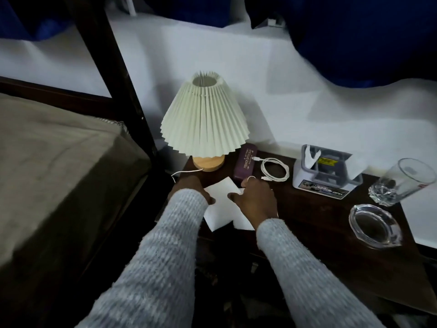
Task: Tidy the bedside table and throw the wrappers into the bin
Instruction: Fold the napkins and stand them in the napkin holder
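Both arms, in grey knitted sleeves (pixel 151 268), reach in from the near edge toward the near-left corner of the bedside table (pixel 319 233), a dark wooden top. The left hand (pixel 191 188) and the right hand (pixel 256 200) rest on white paper sheets (pixel 221 204) that lie flat on that corner. The left hand presses the left edge of the sheets, thumb on top; whether it grips them cannot be told. The right hand lies palm down on the right part of the sheets with fingers spread and loosely curled, holding nothing that can be seen. A ring (pixel 251 178) shows on one right finger.

To the right, near the front edge, stands a clear glass ashtray (pixel 373 226). Farther right and slightly farther back is a drinking glass (pixel 399 183), which appears tilted in the wide-angle view.

Just beyond the right hand lies a coiled white cable (pixel 275 170), with one plug end touching a dark purple case (pixel 247 163) printed with gold lettering. The case lies directly behind the sheets, between lamp and cable. Right of the cable stands a white tissue box (pixel 324 171) with a grey lid and a tissue protruding.

At the far-left corner stands a lamp (pixel 204 117) with a pleated pale shade and round wooden base; its white cord (pixel 186 172) trails left off the table edge.

Left of the table is a bed (pixel 59 162) with a brown cover and a dark frame post. A white wall (pixel 236 67) and dark blue curtains (pixel 354 31) lie behind.
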